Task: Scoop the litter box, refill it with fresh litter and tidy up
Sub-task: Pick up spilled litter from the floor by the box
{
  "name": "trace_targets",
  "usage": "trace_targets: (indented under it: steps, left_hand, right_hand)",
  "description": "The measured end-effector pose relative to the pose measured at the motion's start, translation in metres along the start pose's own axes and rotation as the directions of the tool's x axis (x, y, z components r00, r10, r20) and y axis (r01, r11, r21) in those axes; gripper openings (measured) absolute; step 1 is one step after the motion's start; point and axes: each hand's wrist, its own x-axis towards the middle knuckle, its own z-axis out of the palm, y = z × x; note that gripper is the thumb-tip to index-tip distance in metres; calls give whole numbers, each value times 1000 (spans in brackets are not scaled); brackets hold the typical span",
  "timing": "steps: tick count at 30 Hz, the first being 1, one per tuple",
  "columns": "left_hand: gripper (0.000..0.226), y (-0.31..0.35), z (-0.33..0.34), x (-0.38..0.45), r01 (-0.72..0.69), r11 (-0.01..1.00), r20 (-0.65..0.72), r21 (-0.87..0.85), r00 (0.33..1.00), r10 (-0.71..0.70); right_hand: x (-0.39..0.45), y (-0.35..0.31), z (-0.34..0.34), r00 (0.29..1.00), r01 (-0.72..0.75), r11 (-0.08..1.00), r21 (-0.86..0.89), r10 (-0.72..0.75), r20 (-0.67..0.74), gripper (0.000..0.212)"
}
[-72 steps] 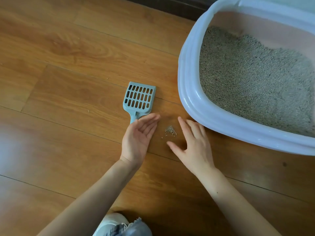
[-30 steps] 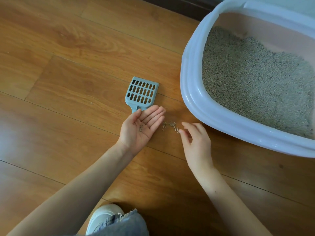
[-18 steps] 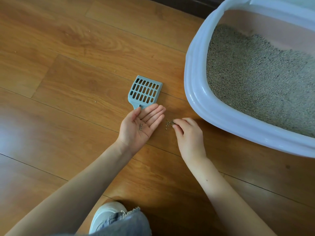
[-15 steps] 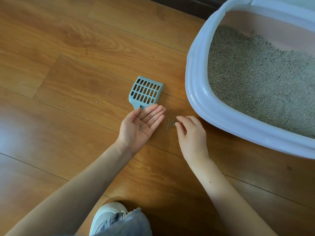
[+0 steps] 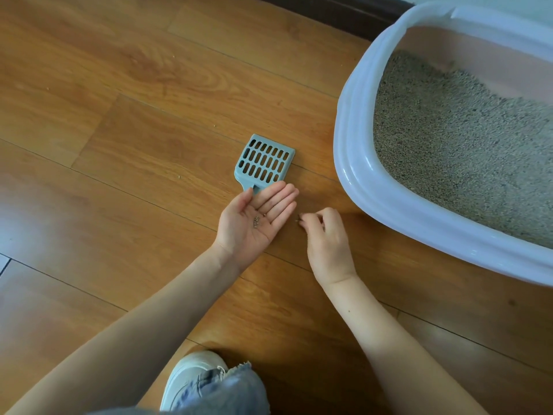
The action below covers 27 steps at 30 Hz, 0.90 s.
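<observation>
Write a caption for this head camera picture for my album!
Right hand pinches spilled litter grains into the cupped left hand, beside scoop and litter box.

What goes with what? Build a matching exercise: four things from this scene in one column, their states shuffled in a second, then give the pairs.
1. scoop
2. left hand
3. right hand
4. litter box

A. pinching spilled grains off the floor
B. holds grey litter
C. lying flat on the wood floor
D. palm up, a few grains on it

Pairs: 1-C, 2-D, 3-A, 4-B
</observation>
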Motion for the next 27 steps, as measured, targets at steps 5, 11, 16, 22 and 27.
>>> trace_targets:
  steps: [5, 11, 16, 22, 27]
  left_hand:
    - [53, -2, -2, -3, 2, 1000, 8, -19, 1000, -1]
    - [51, -4, -5, -4, 7, 998, -5, 55, 1000, -7]
    - [51, -4, 0, -3, 31, 998, 14, 63, 999, -32]
    - [51, 6, -2, -2, -4, 999, -5, -38, 1000, 3]
    - [52, 8, -1, -4, -4, 999, -4, -43, 1000, 4]
  right_hand:
    - [6, -3, 0, 998, 61, 989, -132, -64, -18, 35]
    - [-3, -45, -1, 975, 217, 975, -39, -219, -42, 25]
    - [-12, -52, -7, 867, 490, 854, -174, -499, -10, 28]
    - [-20, -9, -39, 951, 203, 977, -71, -214, -224, 21]
    - [-29, 9, -38, 992, -13, 989, -145, -6, -124, 26]
